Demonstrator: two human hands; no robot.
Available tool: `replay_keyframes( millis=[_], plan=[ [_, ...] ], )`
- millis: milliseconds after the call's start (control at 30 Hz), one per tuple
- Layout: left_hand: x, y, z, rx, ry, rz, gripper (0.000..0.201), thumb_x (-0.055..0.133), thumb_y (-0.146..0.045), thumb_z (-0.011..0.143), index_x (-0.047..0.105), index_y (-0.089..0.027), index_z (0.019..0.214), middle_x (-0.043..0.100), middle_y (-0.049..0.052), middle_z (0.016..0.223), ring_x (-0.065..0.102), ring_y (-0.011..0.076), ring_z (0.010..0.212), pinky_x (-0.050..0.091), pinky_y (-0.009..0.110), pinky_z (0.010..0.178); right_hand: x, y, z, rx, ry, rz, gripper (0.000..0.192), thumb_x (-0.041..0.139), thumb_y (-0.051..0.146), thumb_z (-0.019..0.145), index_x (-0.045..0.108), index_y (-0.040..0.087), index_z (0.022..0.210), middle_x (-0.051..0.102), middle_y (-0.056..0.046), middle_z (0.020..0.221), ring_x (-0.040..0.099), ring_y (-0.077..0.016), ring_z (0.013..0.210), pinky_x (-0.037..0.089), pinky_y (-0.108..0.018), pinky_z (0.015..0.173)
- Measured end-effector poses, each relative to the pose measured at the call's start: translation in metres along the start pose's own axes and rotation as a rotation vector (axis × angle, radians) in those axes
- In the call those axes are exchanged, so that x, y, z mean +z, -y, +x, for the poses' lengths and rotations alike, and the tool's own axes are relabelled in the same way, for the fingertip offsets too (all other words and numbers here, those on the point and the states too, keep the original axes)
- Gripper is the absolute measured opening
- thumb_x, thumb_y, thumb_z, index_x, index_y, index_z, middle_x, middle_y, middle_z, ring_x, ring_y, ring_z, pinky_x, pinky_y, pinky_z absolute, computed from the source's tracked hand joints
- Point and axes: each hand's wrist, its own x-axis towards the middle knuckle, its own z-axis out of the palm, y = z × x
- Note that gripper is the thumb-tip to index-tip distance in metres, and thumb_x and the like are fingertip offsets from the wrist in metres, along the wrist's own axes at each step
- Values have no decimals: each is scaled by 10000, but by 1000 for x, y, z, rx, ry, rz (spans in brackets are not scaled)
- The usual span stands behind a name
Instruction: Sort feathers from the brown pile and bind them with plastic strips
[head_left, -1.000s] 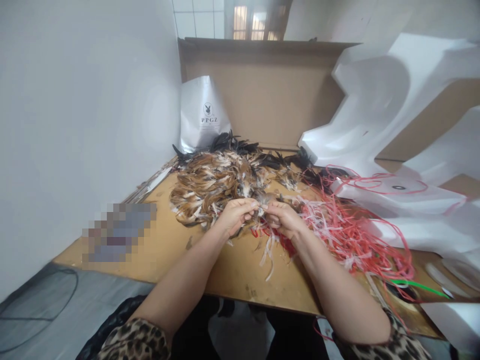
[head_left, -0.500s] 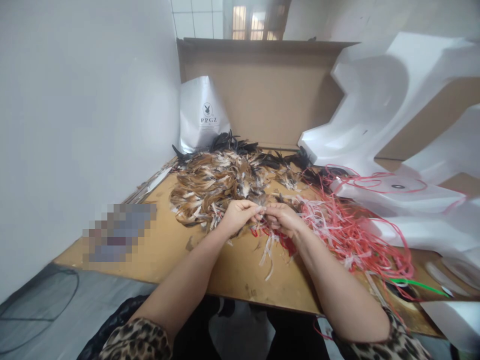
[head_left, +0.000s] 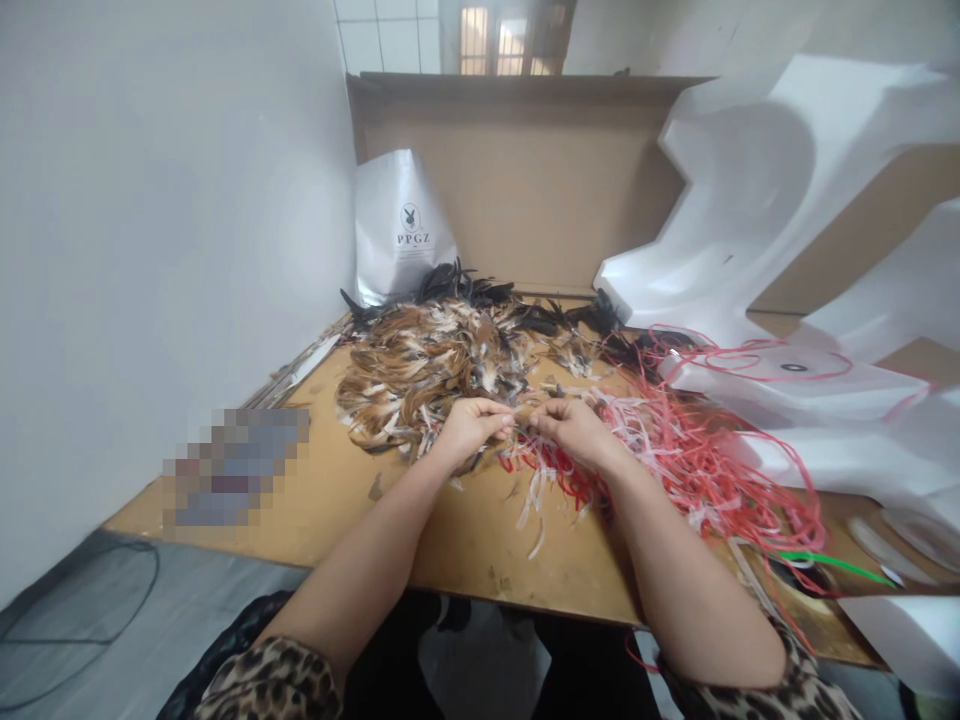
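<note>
Both fingers (head_left: 504,420) seemingly pinched on feathers (head_left: 523,421)

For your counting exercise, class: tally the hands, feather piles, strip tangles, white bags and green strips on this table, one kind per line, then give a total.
Hands: 2, left hand and right hand
Feather pile: 1
Red and white strip tangle: 1
White bag: 1
Green strip: 1
Total: 6
</note>
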Motion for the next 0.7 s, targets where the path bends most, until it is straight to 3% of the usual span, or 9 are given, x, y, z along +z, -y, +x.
replay_keyframes(
  millis=[267, 467, 700],
  plan=[
    [-8, 1, 4, -33, 22, -221, 287, 693, -256, 570, 626, -75, 782, 624, 59, 657, 548, 73, 554, 438, 204, 577, 17, -14, 9, -158, -117, -226, 153, 560, 182, 633, 644, 198, 760, 606, -26, 738, 509, -140, 652, 368, -266, 641],
    [-11, 2, 5, -27, 45, -334, 245, 688, -217, 585, 617, -70, 767, 618, 52, 663, 546, 61, 561, 434, 181, 575, 35, -8, 8, -228, -144, -453, 91, 568, 232, 666, 617, 191, 731, 560, -31, 706, 472, -133, 624, 332, -242, 573],
    [-12, 1, 6, -31, 13, -270, 259, 691, -228, 576, 617, -74, 770, 622, 57, 662, 549, 69, 551, 434, 190, 565, 24, -2, 7, -255, -144, -355, 107, 528, 214, 703, 634, 201, 700, 581, -29, 695, 501, -145, 662, 358, -263, 629]
  ],
)
